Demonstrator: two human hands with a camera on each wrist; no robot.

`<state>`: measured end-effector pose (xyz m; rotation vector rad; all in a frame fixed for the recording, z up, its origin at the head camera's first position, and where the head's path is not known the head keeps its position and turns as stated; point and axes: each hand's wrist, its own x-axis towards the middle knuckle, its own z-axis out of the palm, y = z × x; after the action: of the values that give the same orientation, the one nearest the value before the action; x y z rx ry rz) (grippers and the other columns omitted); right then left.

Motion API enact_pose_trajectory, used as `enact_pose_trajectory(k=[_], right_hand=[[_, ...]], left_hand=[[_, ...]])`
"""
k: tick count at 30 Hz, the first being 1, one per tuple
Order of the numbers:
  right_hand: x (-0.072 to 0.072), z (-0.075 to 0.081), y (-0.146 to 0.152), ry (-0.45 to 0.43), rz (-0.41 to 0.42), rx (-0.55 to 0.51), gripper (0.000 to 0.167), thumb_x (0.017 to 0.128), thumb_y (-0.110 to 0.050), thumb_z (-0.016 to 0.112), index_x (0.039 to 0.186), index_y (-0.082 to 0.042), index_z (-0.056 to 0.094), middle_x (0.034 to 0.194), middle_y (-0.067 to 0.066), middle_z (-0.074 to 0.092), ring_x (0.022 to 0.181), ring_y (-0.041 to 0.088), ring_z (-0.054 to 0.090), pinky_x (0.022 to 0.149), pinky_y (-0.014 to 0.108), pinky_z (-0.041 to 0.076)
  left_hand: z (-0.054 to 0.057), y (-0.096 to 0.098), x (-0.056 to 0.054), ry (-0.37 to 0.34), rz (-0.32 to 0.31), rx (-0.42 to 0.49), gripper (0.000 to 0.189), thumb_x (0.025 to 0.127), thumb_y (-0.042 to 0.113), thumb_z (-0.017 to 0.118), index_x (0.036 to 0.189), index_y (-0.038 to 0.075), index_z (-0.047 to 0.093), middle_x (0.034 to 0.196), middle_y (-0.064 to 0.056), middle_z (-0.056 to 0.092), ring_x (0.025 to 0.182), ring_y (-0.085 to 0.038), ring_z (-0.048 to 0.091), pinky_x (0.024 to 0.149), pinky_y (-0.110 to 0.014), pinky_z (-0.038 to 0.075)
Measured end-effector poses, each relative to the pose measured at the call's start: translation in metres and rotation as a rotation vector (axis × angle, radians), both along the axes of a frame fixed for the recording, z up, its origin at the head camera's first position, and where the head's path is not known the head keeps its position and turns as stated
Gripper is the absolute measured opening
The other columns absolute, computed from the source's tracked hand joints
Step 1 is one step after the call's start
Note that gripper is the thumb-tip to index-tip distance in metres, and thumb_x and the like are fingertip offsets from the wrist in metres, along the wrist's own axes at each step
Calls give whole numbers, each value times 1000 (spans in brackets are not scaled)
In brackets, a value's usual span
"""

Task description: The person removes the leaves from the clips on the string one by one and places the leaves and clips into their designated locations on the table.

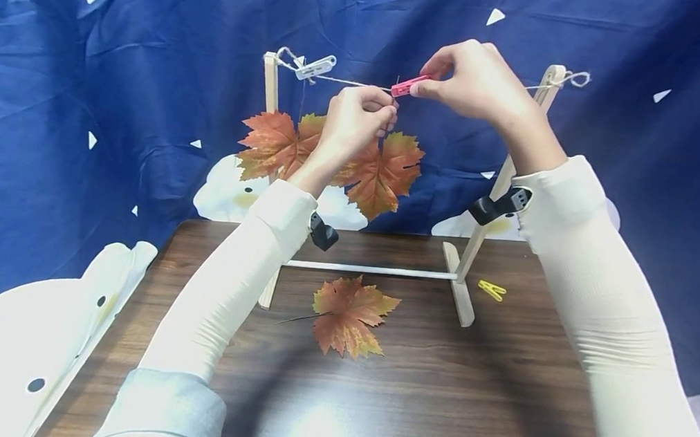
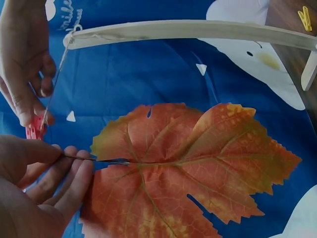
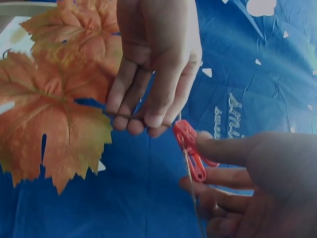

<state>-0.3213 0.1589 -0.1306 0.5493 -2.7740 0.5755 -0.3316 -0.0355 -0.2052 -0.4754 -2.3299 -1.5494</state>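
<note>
My left hand (image 1: 359, 118) pinches the thin stem of an orange maple leaf (image 2: 193, 163), which hangs below the string. Beside it my right hand (image 1: 477, 80) grips a red clothespin (image 3: 185, 134) between thumb and fingers. The clothespin sits at the string (image 1: 352, 82), its tip right by the stem's end held in the left fingers. A white clothespin (image 1: 316, 68) is on the string at the left, with another maple leaf (image 1: 275, 142) hanging beneath it. On the table in front lies a third maple leaf (image 1: 350, 316).
A wooden frame (image 1: 493, 189) with a white crossbar (image 1: 370, 269) stands on the brown table (image 1: 435, 392) and carries the string. Near its right foot lies a yellow clothespin (image 1: 491, 290). Blue cloth (image 1: 153, 35) with white shapes hangs behind.
</note>
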Motion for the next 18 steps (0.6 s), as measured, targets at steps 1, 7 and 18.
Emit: enact_pose_trajectory(k=[1,7,18], right_hand=[[1,0,-1,-3,-7,-8,52,105,-42,65,140,-3,67,133,21,71,112,34,60,87,38,47],[5,2,-7,-26,-38,-52,52,104,-41,67,142,-7,66,130,17,72,78,12,68,61,17,52],[3,-4,-7,4,-63,-136,43,100,-39,74,132,-9,75,119,16,77,66,4,62,57,18,48]], left_hand=[[0,0,0,1,-2,6,12,102,10,70,107,3,79,97,-14,79,82,-19,76,78,-23,63],[0,-2,-1,3,-8,26,12,102,9,70,107,2,78,96,-14,79,82,-19,76,80,-25,64],[2,-1,-1,-10,1,15,12,102,10,71,108,3,79,96,-13,79,81,-18,76,80,-25,64]])
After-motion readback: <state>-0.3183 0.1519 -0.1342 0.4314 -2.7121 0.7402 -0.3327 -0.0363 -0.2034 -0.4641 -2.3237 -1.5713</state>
